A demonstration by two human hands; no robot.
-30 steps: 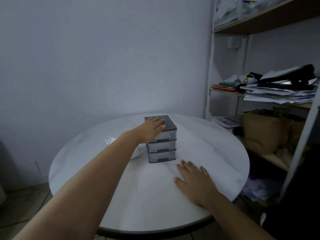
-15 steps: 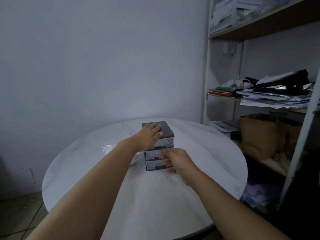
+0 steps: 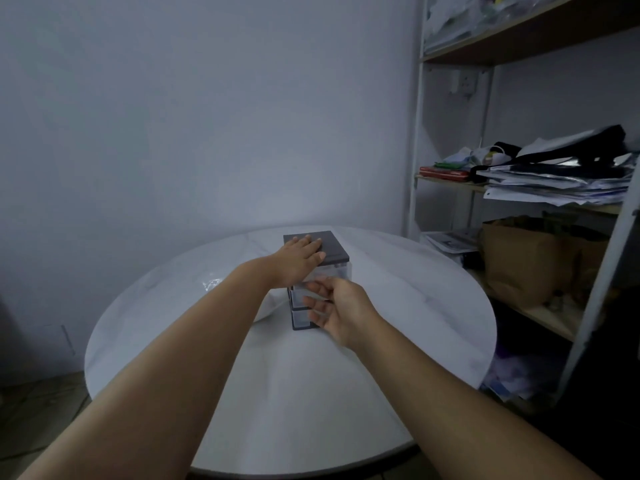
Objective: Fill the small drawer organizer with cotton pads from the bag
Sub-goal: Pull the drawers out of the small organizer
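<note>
The small drawer organizer [image 3: 330, 249] has a grey top and three clear drawers and stands at the middle of the round white table [image 3: 415, 299]. My left hand [image 3: 299, 259] lies flat on its top. My right hand [image 3: 337, 310] is at the front of the drawers; thumb and forefinger pinch the front of the top drawer [image 3: 341, 271], while the other fingers spread across the lower drawers. They hide most of those fronts. A clear plastic bag [image 3: 213, 284] lies left of the organizer, mostly hidden behind my left forearm. I cannot make out any cotton pads.
A metal shelf rack [image 3: 415, 150] stands right of the table, holding stacked papers [image 3: 554, 188] and a brown paper bag [image 3: 519, 261]. A plain wall runs close behind the table. Tiled floor shows at the lower left.
My right hand lifted off the tabletop and went to the drawer fronts, now at the top drawer. My left hand stayed flat on the organizer's top.
</note>
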